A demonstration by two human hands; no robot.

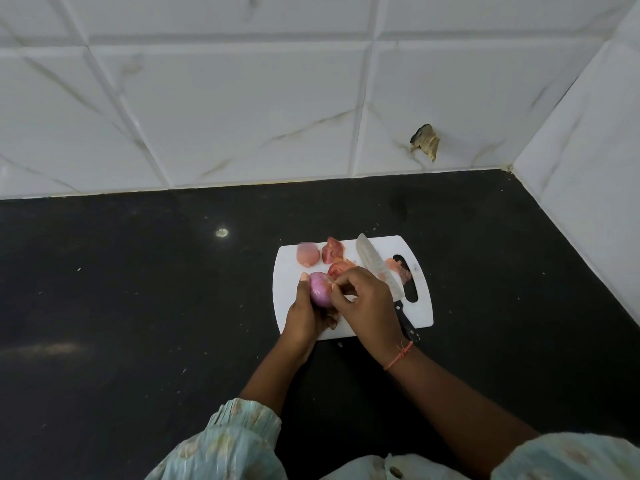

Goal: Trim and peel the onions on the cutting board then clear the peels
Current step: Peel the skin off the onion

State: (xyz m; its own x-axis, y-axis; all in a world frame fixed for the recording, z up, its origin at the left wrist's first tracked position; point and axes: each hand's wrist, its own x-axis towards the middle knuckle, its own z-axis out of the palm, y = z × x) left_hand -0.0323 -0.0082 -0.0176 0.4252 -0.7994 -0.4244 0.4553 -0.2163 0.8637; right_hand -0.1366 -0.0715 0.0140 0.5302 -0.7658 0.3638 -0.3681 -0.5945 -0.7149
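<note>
Pale patterned sleeves [239, 441] frame the shot as a person's left hand [304, 311] grips a purple, partly peeled onion [320, 289] over the white cutting board [287, 271], while the right hand [367, 299] pinches a flap of its skin. Three more onions [307, 255] lie on the board's far side, beside a knife [381, 271] and loose peels [398, 268], on a black counter [138, 289].

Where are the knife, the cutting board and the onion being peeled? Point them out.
knife [375, 268]: head view, middle of the blade.
cutting board [287, 271]: head view, bare left part.
onion [319, 289]: head view, its purple side between the hands.
</note>
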